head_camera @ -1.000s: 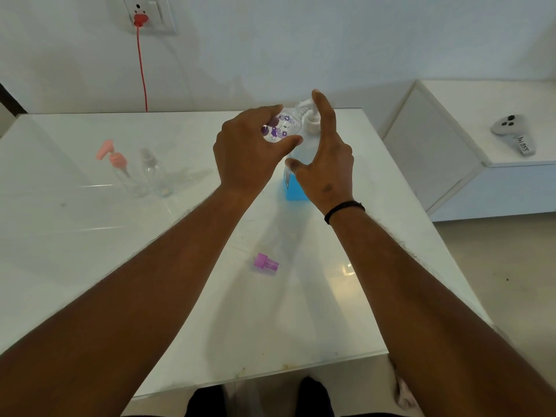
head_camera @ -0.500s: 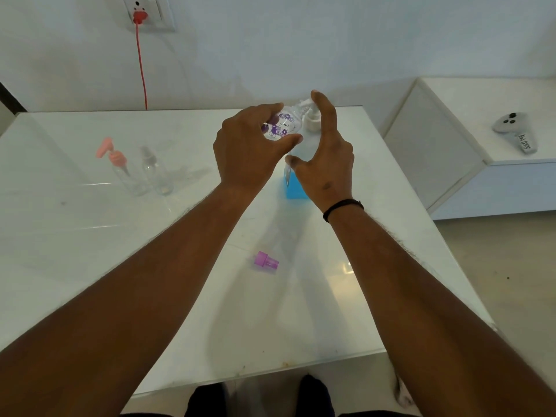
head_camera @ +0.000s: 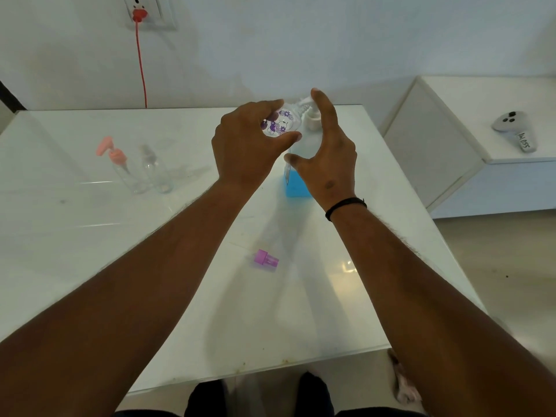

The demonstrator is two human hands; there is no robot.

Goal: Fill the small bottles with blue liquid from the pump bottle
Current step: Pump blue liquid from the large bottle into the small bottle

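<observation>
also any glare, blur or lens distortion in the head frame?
Head view: glare patch on the glossy table; soft arm shadows; wide-angle bowing at table edges; clear bottles low-contrast against white; hands reasonably sharp, knees at the bottom edge smeared.

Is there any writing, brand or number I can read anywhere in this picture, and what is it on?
"Au 055", roughly, handwritten on a white tag on the grey controller on the side cabinet; the letters are small and uncertain.
The small bottle held in the left hand carries only purple flowers and a cartoon figure, no readable words.
The pump bottle shows no label.
</observation>
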